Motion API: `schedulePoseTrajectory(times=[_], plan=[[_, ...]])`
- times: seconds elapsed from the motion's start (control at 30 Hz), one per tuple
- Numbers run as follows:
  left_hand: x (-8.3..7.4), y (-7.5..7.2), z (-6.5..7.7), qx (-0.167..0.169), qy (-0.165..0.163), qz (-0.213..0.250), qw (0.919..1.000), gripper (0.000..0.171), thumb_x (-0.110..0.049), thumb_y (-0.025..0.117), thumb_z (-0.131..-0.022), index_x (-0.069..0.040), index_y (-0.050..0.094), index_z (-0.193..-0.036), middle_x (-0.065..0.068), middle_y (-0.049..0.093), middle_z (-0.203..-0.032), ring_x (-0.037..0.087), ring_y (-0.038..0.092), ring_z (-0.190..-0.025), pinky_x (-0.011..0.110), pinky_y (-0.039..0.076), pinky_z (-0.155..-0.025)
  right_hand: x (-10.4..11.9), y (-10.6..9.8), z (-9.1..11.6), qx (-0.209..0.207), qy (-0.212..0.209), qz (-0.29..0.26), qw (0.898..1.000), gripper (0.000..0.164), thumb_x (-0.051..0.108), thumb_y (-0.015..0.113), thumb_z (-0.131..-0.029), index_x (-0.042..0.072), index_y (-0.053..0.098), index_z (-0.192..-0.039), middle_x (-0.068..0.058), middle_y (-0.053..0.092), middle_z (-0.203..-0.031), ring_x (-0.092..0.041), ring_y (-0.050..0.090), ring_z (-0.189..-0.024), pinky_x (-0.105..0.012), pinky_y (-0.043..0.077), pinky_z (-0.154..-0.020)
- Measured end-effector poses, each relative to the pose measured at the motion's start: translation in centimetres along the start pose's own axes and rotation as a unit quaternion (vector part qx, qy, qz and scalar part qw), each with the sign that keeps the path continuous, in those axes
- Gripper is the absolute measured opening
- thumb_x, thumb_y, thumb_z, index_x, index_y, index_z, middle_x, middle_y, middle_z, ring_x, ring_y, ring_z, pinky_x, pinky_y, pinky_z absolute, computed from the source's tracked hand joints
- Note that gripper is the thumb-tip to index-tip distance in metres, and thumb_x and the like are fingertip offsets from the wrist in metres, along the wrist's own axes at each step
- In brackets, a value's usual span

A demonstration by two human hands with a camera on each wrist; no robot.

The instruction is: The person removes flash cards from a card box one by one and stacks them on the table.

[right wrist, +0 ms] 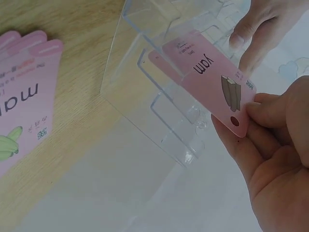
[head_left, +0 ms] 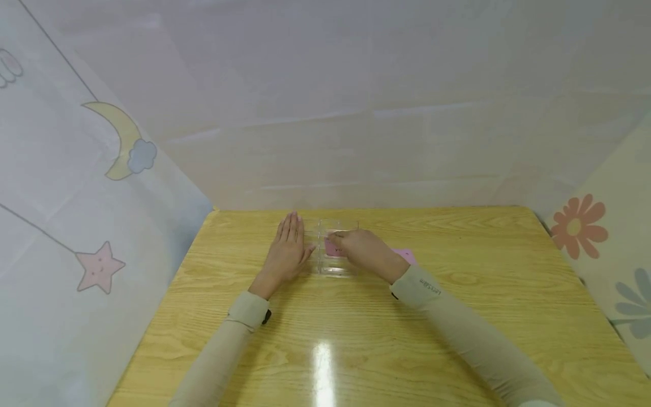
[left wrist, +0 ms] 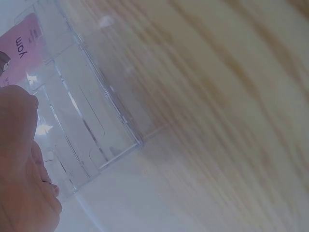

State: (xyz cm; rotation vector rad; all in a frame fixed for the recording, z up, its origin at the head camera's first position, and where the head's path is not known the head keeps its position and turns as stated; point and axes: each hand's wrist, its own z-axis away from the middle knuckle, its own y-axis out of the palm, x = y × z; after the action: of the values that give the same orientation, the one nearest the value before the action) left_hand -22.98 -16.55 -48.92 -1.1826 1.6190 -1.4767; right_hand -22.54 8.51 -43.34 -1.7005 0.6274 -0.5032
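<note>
A clear plastic rack with several slots (head_left: 338, 271) stands on the table. My right hand (head_left: 368, 251) pinches a pink flash card (right wrist: 219, 94) between thumb and fingers; it reads "yam" and has a picture and a punched hole. In the right wrist view the card's far end lies among the rack's clear dividers (right wrist: 159, 92). My left hand (head_left: 289, 254) lies along the rack's left side, its fingers straight and together, the thumb toward the rack. In the left wrist view part of the left hand (left wrist: 21, 169) shows beside the rack.
Several pink cards (right wrist: 24, 96) lie fanned on the wooden table (head_left: 325, 316) right of the rack, partly hidden by the right wrist in the head view. A pale cloth wall (head_left: 325, 141) rises behind the table, and printed cloth (head_left: 61, 316) hangs at the sides.
</note>
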Motion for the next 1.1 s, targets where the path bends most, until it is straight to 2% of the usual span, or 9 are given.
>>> schedulePoseTrajectory(times=[0.17,0.43,0.73,0.97,1.1], plan=[[-0.01,-0.13,-0.08,-0.002,0.003,-0.007,1.0,0.08,-0.046,0.035,-0.114,0.011,0.008,-0.164,0.033,0.011,-0.173,0.044,0.011,-0.164,0.053,0.013,-0.136,-0.16,0.17,-0.11,-0.003,0.002,-0.013,1.0,0.053,-0.009,0.072,-0.092,0.006,0.065,-0.143,-0.01,0.071,-0.138,-0.026,0.079,-0.1,-0.034,0.065,-0.087],[0.03,-0.25,-0.1,-0.002,-0.002,-0.005,1.0,0.079,-0.046,0.034,-0.114,0.011,0.011,-0.164,0.032,0.01,-0.174,0.043,0.011,-0.165,0.053,0.013,-0.136,-0.18,-0.07,-0.09,-0.01,0.002,-0.068,0.998,0.049,-0.009,0.069,-0.095,0.006,0.066,-0.142,-0.012,0.073,-0.133,-0.027,0.076,-0.115,-0.039,0.062,-0.097],[-0.09,0.0,-0.09,-0.004,0.002,0.002,1.0,0.079,-0.042,0.042,-0.113,0.012,0.012,-0.164,0.033,0.011,-0.173,0.045,0.011,-0.164,0.054,0.014,-0.136,0.13,-0.44,0.08,-0.022,-0.006,-0.107,0.994,0.036,-0.004,0.072,-0.095,0.003,0.073,-0.13,-0.012,0.076,-0.127,-0.027,0.076,-0.115,-0.039,0.063,-0.097],[-0.09,-0.16,-0.07,0.003,-0.004,-0.011,0.9999,0.078,-0.045,0.037,-0.114,0.011,0.013,-0.164,0.033,0.01,-0.173,0.045,0.011,-0.164,0.053,0.013,-0.136,-0.01,-0.22,0.05,-0.021,-0.007,-0.12,0.992,0.043,-0.016,0.065,-0.092,0.002,0.073,-0.131,-0.012,0.076,-0.128,-0.028,0.076,-0.114,-0.039,0.064,-0.095],[-0.16,-0.2,-0.15,0.007,-0.003,-0.015,0.9999,0.079,-0.046,0.032,-0.115,0.011,0.011,-0.164,0.033,0.012,-0.173,0.044,0.009,-0.165,0.052,0.013,-0.136,-0.15,-0.12,0.19,-0.024,-0.004,-0.136,0.99,0.042,-0.016,0.065,-0.093,0.003,0.074,-0.13,-0.012,0.076,-0.128,-0.027,0.076,-0.115,-0.039,0.063,-0.095]])
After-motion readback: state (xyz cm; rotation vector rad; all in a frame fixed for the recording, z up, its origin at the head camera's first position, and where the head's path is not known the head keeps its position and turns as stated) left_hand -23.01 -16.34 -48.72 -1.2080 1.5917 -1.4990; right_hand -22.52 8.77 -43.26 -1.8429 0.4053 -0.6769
